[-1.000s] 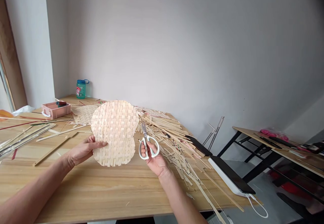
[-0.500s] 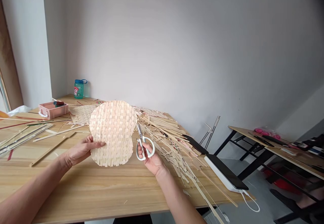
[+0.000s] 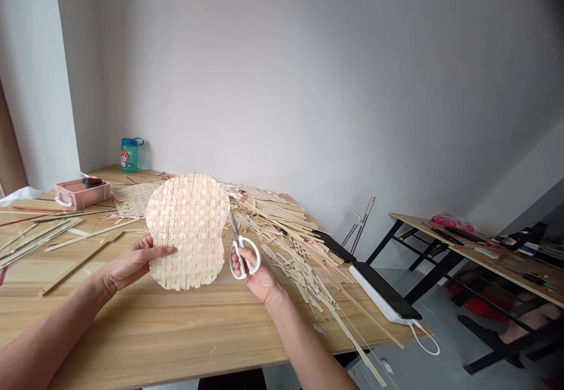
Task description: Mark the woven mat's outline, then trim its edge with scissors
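Observation:
My left hand pinches the lower left edge of a woven bamboo sheet, thumb lying across its front. The pale sheet is held up over the table, with a rounded outline and a notch on its right side. White-handled scissors are in my right hand, my fingers through the handle loops. Their blades point up and left, close to the sheet's right edge; whether they touch it I cannot tell.
Loose bamboo strips are heaped on the wooden table. A pink box and a teal bottle stand at the back left. To the right lie a phone on a white block and a second table.
The scissors' blades have come closer together and swung slightly left beside the sheet. The whole view has shifted a little, so everything sits further left. Both hands keep their grip.

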A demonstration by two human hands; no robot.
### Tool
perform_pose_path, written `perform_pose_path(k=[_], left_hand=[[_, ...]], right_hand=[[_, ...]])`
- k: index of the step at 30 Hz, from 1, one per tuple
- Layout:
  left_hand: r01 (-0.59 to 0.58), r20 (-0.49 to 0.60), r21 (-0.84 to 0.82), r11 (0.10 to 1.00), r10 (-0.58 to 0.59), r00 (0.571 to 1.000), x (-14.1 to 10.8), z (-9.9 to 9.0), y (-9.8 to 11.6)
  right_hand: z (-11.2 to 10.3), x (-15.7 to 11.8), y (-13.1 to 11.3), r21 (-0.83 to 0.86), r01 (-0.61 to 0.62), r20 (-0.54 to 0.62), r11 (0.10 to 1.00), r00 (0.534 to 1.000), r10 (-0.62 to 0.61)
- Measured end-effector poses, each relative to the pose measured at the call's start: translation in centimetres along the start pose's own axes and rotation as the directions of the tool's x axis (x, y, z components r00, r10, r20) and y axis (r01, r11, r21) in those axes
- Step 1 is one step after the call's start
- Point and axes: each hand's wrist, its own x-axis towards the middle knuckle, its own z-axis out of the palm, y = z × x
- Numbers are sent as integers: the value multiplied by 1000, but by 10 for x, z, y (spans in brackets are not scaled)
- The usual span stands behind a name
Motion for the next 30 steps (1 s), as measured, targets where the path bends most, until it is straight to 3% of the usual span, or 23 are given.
perform_pose_path(k=[9,30], left_hand=[[3,-26,15,1000,-2,1000,0,0,1],[-21,-63,2,1000,22,998,5,-2,-1]], right_hand=[[2,-1,2,-109,6,35,994,999,-2],[2,-3,3,-82,39,48,996,998,-36]])
